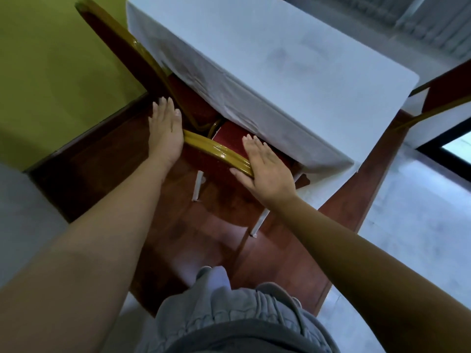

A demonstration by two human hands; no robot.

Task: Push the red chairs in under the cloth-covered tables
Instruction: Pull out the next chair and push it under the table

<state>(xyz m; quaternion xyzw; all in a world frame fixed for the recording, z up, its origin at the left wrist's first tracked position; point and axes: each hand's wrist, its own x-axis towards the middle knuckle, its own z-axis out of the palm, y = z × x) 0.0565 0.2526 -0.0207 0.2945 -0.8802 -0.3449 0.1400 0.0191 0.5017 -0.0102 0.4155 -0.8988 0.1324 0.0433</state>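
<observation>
Red chair point(224, 159) is sitting directly ahead, seat already under the cloth-covered counter point(280, 72). Gold top rail is running left-right between the hands. Left hand point(165, 131) and right hand point(265, 169) are pressing flat, fingers spread, equally near.

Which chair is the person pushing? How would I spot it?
Find the table with the white cloth. At its near edge sits a red chair with a gold back rail. Unlike the chair at the table's left side, both hands, left hand and right hand, rest on it.
</observation>
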